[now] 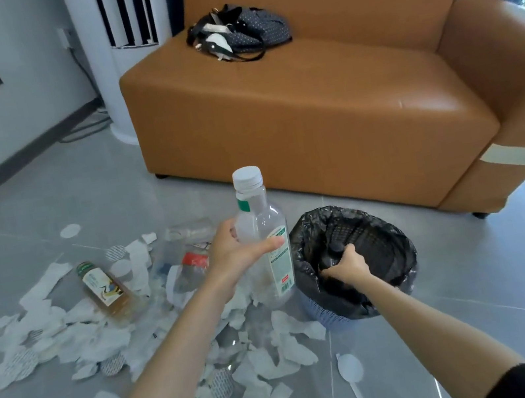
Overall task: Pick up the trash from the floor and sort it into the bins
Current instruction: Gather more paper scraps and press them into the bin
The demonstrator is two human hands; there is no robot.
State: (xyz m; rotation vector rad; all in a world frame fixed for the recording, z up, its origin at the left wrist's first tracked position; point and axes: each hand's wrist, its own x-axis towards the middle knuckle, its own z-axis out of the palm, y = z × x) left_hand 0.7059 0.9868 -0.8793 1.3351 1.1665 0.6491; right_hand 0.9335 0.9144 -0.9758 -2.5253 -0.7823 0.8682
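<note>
- Currently the clear bottle point(261, 233) is upright above the floor point(474, 267), left hand point(234, 255) wrapped round its middle.
- Bin point(326, 318) at its 3 o'clock; right hand point(348, 262) clutches the black liner point(390, 247).
- Holding that liner open should let the bottle drop in cleanly.
</note>
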